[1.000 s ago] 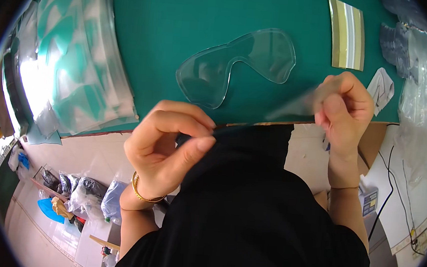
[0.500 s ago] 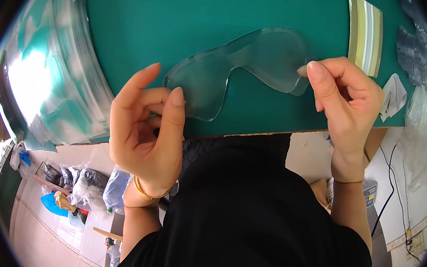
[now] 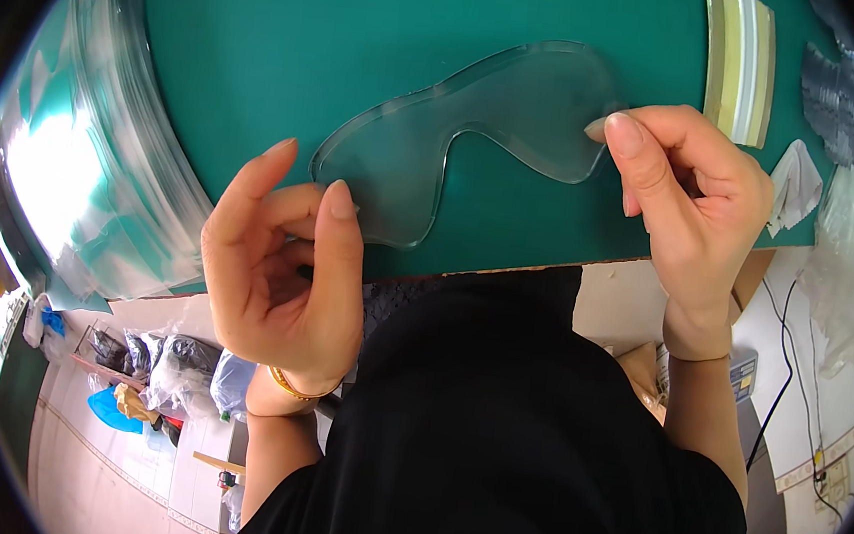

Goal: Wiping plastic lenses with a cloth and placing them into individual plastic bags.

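A clear plastic goggle lens (image 3: 478, 130), curved and mask-shaped, is held over the green mat (image 3: 364, 41). My right hand (image 3: 692, 208) pinches the lens at its right end between thumb and fingers. My left hand (image 3: 282, 266) is raised at the lens's left end, palm toward me; its fingertips reach the lower left edge, and whether they grip it I cannot tell. A gold bangle (image 3: 289, 387) circles my left wrist.
A tall stack of clear plastic sheets (image 3: 104, 161) lies at the left of the mat. A striped card (image 3: 739, 61) sits at the top right, with crumpled film (image 3: 848, 140) beside it. Bags (image 3: 168, 367) lie on the floor below left.
Both hands have risen from my lap to the lens. The right hand took the lens's right end and lifted it closer; the left hand opened beside its left end.
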Motion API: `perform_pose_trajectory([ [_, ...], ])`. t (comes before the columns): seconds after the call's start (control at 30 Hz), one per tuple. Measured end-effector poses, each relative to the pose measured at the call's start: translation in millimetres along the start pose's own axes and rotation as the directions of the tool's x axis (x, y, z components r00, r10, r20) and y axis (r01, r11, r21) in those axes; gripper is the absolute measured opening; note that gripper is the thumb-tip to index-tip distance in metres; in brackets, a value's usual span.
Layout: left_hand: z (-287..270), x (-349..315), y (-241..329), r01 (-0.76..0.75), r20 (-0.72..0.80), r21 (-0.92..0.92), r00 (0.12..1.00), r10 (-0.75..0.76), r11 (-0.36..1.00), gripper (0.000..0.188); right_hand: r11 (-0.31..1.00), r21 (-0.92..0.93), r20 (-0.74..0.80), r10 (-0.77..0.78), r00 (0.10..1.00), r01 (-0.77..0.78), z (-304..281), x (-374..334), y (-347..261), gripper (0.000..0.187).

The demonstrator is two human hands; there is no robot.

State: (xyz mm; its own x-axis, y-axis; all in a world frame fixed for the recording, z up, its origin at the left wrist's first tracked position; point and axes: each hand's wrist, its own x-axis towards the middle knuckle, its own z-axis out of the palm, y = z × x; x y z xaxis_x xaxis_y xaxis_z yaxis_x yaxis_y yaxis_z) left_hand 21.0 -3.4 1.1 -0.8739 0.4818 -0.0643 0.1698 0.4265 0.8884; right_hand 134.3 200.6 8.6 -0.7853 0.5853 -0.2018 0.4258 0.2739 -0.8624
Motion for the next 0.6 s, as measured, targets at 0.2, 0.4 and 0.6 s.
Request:
perform_pose_trajectory([
  [0.2,1.8,0.3,-0.2,0.001,-0.006,0.002,1.0,-0.001,1.0,0.04,1.0,0.016,-0.014,-0.004,1.0,0.005,1.4,-0.3,2.4,0.016],
  [0.4,1.1,0.7,-0.6,-0.005,-0.02,0.017,1.0,0.005,1.0,0.04,1.0,0.011,-0.01,-0.004,1.0,0.004,1.8,0.1,1.9,0.016],
  [0.6,2.8,0.2,-1.6,-0.003,-0.026,0.015,1.0,0.004,1.0,0.039,1.0,-0.009,-0.011,-0.02,1.0,0.02,1.6,0.0,3.0,0.015],
])
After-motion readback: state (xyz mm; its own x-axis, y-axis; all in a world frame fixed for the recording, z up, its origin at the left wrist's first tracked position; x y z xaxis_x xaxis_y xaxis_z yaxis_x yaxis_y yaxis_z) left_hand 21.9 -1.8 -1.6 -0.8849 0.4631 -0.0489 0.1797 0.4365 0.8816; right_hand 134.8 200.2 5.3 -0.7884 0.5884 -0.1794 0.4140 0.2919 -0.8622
